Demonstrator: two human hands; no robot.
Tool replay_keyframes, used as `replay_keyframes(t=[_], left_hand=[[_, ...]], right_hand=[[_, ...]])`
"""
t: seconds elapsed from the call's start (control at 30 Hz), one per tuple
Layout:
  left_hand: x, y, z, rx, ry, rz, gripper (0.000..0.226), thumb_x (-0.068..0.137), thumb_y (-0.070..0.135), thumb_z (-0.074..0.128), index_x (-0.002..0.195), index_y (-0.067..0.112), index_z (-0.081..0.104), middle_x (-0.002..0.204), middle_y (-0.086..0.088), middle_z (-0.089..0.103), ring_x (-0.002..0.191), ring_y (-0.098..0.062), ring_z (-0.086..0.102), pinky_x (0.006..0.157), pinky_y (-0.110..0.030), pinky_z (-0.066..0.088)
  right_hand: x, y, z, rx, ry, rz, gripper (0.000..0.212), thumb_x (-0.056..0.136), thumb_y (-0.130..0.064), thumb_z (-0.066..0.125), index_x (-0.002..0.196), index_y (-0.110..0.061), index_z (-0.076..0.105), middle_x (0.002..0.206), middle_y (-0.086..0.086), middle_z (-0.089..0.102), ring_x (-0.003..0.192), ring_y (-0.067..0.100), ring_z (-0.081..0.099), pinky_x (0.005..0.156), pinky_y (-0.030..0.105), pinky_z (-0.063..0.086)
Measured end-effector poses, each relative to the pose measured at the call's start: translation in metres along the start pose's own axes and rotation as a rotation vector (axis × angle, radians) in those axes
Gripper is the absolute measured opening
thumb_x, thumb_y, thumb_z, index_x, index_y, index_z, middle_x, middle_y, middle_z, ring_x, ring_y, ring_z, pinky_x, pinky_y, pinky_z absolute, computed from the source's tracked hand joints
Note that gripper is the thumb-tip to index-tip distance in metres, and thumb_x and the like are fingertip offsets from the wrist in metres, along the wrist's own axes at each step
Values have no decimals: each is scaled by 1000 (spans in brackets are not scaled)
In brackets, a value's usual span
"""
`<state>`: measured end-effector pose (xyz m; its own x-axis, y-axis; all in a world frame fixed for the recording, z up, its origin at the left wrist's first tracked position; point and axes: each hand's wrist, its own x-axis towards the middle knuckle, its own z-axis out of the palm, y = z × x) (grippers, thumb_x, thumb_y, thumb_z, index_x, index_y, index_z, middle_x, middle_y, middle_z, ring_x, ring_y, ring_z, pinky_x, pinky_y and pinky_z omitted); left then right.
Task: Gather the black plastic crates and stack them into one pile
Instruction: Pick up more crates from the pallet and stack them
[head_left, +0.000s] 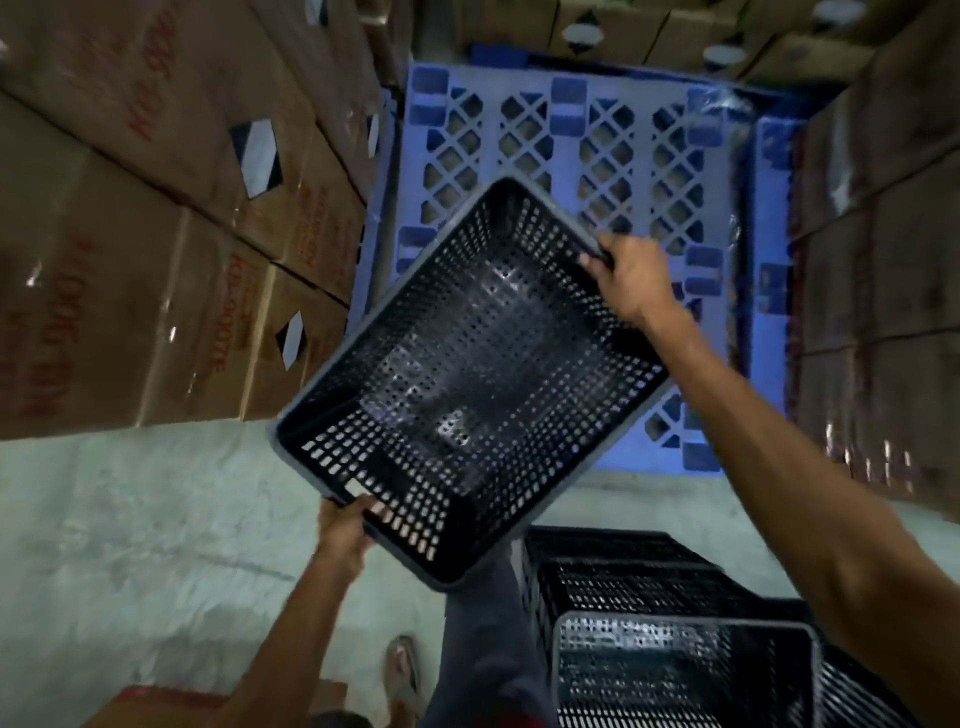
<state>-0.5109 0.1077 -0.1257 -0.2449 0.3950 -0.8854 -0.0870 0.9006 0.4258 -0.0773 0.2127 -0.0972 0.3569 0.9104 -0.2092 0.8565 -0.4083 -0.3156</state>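
A black perforated plastic crate (467, 374) hangs in the air at the centre, tilted, its open side facing me. My left hand (345, 530) grips its near rim at the lower left. My right hand (631, 280) grips the far rim at the upper right. More black crates (685, 670) stand at the lower right, close to my legs; the nearest one shows its open top, and another crate (623, 577) sits behind it.
A blue plastic pallet (571, 135) lies on the floor ahead. Stacked cardboard cartons (130, 234) wall the left side and wrapped cartons (883, 260) the right. Pale concrete floor (130, 545) spreads at the lower left. My sandalled foot (405, 670) stands below.
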Motion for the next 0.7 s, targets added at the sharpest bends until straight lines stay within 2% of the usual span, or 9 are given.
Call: replay_keyframes(t=[0.13, 0.23, 0.33, 0.43, 0.53, 0.57, 0.63, 0.7], left_hand=[[-4, 1, -73, 123, -31, 154, 43, 86, -10, 55, 116, 21, 51, 97, -10, 64, 82, -30, 62, 72, -40, 54], [-4, -5, -116, 213, -29, 253, 34, 87, -6, 55, 114, 15, 56, 104, -17, 65, 87, -33, 64, 78, -48, 55], [-21, -27, -167, 293, -41, 434, 22, 92, 5, 54, 111, 16, 58, 105, -15, 66, 86, -31, 65, 67, -40, 53], [-56, -51, -207, 345, -27, 643, 19, 98, 18, 53, 115, 16, 59, 106, -10, 67, 90, -24, 63, 76, -35, 49], [-95, -75, -241, 408, -12, 774, 9, 99, 25, 53, 103, 21, 59, 95, -1, 68, 71, -13, 65, 60, -25, 47], [-105, -82, -250, 463, 2, 809, 11, 99, 29, 52, 103, 22, 60, 92, 1, 69, 67, -8, 63, 57, -24, 46], [-122, -100, -264, 633, 39, 883, 21, 98, 37, 50, 104, 22, 62, 90, 1, 69, 65, -9, 60, 58, -28, 44], [-135, -115, -268, 757, 72, 922, 27, 98, 42, 47, 106, 21, 63, 90, 0, 71, 62, -10, 60, 59, -30, 43]], right_hand=[[-126, -11, 5, 150, 170, 63, 34, 100, -32, 51, 107, -2, 64, 62, 17, 55, 59, 35, 55, 50, 36, 32], [-212, -15, 20, 228, 285, 155, 35, 99, -35, 51, 99, -2, 65, 59, 17, 55, 57, 35, 54, 51, 34, 29], [-309, -25, 31, 276, 414, 228, 36, 97, -35, 53, 95, -1, 65, 69, 23, 64, 66, 38, 60, 57, 36, 35], [-403, -33, 32, 366, 503, 286, 34, 97, -33, 55, 100, -1, 68, 80, 24, 69, 72, 36, 63, 62, 39, 42], [-490, -34, 29, 435, 562, 339, 28, 96, -30, 58, 92, -4, 67, 74, 20, 67, 68, 27, 60, 61, 30, 30], [-515, -34, 29, 443, 577, 357, 26, 95, -29, 59, 90, -4, 67, 71, 19, 66, 69, 31, 62, 61, 30, 30], [-565, -29, 31, 466, 575, 398, 29, 95, -28, 60, 95, -1, 70, 75, 21, 69, 73, 34, 64, 63, 35, 40], [-602, -21, 33, 467, 561, 444, 32, 95, -29, 60, 96, 2, 70, 71, 20, 66, 68, 26, 58, 63, 38, 43]])
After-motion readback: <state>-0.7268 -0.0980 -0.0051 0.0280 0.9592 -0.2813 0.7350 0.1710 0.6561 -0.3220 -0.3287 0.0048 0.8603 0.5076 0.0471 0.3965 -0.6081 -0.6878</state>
